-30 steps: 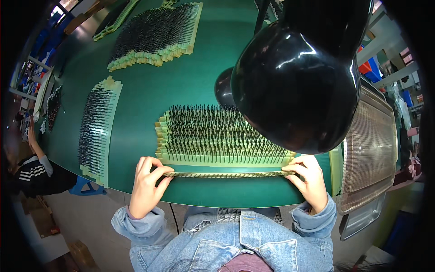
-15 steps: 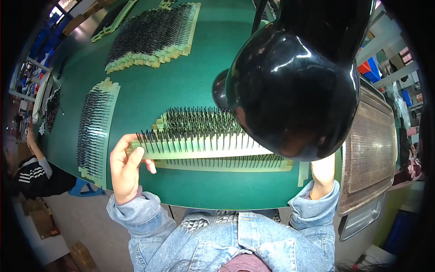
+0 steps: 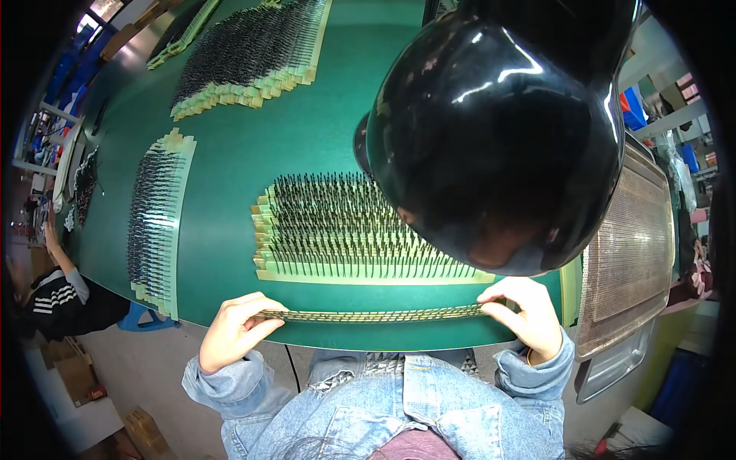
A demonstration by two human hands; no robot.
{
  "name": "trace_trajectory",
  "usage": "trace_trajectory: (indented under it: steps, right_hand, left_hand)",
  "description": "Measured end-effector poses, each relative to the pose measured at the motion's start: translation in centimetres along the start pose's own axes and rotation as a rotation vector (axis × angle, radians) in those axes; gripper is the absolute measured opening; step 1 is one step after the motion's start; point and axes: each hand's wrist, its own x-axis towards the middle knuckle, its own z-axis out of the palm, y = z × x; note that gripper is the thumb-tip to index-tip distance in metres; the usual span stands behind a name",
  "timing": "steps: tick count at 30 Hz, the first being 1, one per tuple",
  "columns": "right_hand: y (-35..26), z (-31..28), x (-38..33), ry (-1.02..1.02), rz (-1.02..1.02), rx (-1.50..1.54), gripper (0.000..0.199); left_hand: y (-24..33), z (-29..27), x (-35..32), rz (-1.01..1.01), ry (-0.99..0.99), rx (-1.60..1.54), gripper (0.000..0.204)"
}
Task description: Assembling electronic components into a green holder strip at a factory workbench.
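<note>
Left hand and right hand each pinched one end of a long pin strip, held flat at the counter's 6 o'clock edge, below the strip stack. Risk: uneven grip could sag the strip, bending pins.

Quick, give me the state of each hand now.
Left hand: pinching the left end of the long thin yellow-green strip.
Right hand: pinching its right end.

Brown cardboard boxes are seen on the floor at the lower left, beside a seated person. A smaller brown box is seen nearer the bottom edge. No labels, signs or screens can be made out.
</note>
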Motion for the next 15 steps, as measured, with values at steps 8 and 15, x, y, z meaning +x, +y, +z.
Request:
trace_trajectory:
  steps: [8, 15]
  right_hand:
    - [0.4, 1.1, 1.0, 0.331, -0.062, -0.391, 0.027]
    - [0.7, 1.7, 0.9, 0.329, -0.007, -0.308, 0.026]
  left_hand:
    - [0.3, 0.7, -0.9, -0.082, 0.096, -0.059, 0.038]
    - [1.3, 0.9, -2.1, -0.111, 0.122, 0.201, 0.052]
